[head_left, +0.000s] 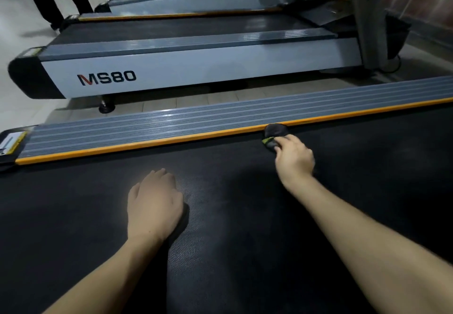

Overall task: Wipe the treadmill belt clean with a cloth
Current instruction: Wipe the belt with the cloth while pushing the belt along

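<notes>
Against the orange trim (171,139), dark crumpled cloth (274,132) in right hand's (294,156) pinch; black textured belt (220,215).

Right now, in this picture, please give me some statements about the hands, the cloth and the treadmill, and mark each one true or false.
1. The right hand holds the dark cloth at the far edge of the belt. True.
2. The cloth lies beside the orange strip. True.
3. The left hand also holds a cloth. False: it rests on the belt and holds nothing.
4. The neighbouring treadmill is marked MS80. True.
5. Both hands are lifted off the belt. False: the left hand rests on it, and the right hand holds the cloth down at it.
</notes>
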### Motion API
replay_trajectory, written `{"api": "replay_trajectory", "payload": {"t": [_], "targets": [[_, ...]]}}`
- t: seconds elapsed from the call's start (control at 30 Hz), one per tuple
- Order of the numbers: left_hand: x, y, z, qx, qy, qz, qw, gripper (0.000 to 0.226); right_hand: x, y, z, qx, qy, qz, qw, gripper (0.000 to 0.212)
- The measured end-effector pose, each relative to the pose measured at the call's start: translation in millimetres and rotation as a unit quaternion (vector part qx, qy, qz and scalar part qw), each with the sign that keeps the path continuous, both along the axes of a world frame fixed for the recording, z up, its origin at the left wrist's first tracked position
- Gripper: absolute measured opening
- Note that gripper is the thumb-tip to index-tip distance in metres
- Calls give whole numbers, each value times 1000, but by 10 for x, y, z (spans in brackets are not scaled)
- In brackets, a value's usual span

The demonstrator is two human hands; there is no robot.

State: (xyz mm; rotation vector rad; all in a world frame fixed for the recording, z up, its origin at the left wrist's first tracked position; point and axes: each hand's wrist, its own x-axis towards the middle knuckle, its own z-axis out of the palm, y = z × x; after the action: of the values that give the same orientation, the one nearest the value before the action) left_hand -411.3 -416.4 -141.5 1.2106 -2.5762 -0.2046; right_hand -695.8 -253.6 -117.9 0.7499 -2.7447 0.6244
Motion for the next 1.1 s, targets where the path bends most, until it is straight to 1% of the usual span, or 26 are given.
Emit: {"api": "replay_trajectory", "payload": {"t": [0.07, 0.17, 0.23, 0.3, 0.33, 0.37, 0.4, 0.43, 0.47, 0.53, 0.6, 0.67, 0.7, 0.73, 0.8, 0.87, 0.93, 1.0, 1.03, 1.1], "targets": [[-1, 4, -5, 4, -1, 2, 1000, 45, 379, -287, -19, -6, -1, 34, 999, 23], [5, -1, -3, 10, 6, 7, 1000, 40, 1068, -727, -78, -29, -21, 149, 988, 22], [4, 0, 10, 11, 13, 10, 1000, 46, 1402, -834, -65, -30, -9, 233, 972, 20], [12, 15, 21, 7, 18, 10, 1000, 53, 1357, -692, -6, -51, 8, 307, 950, 22], [19, 19, 19, 7, 21, 10, 1000, 54, 1188, -561, -28, -46, 34, 320, 946, 23], [24, 21, 12, 8, 24, 9, 1000, 54, 957, -401, -55, -35, 62, 310, 948, 23], [26, 16, 4, 9, 26, 8, 1000, 52, 688, -225, -79, -34, 82, 273, 958, 24], [25, 11, -6, 9, 27, 7, 1000, 50, 417, -30, -89, -41, 83, 213, 973, 26], [21, 2, -11, 8, 25, 6, 1000, 48, 196, 148, -84, -45, 64, 151, 985, 27], [4, -3, -17, 9, 17, 4, 1000, 42, -20, 354, -68, -31, 20, 56, 998, 27], [-10, 2, -22, 12, 17, 6, 1000, 38, 112, 242, -48, -25, 11, 14, 1000, 25], [-9, 3, -20, 14, 22, 12, 1000, 37, 526, -66, -45, -44, 22, 34, 998, 17], [-6, 0, -22, 15, 22, 14, 1000, 38, 788, -247, -68, -45, 25, 72, 996, 15], [-4, -3, -20, 16, 21, 14, 1000, 38, 1063, -421, -83, -49, 23, 116, 992, 17], [1, -5, -6, 16, 23, 13, 1000, 38, 1510, -648, -107, -60, 10, 201, 978, 30], [8, -5, 5, 14, 23, 12, 1000, 37, 1618, -629, -74, -67, 15, 270, 960, 36], [17, 3, 5, 16, 26, 12, 999, 36, 1377, -414, -50, -56, 47, 308, 949, 34], [26, -1, -11, 14, 28, 14, 999, 36, 919, -126, -68, -17, 82, 278, 957, 32], [24, -4, -18, 12, 30, 14, 999, 37, 656, 22, -82, -18, 87, 235, 968, 32], [7, -7, -25, 10, 33, 11, 999, 36, 262, 273, -87, -31, 54, 127, 990, 34]]}}
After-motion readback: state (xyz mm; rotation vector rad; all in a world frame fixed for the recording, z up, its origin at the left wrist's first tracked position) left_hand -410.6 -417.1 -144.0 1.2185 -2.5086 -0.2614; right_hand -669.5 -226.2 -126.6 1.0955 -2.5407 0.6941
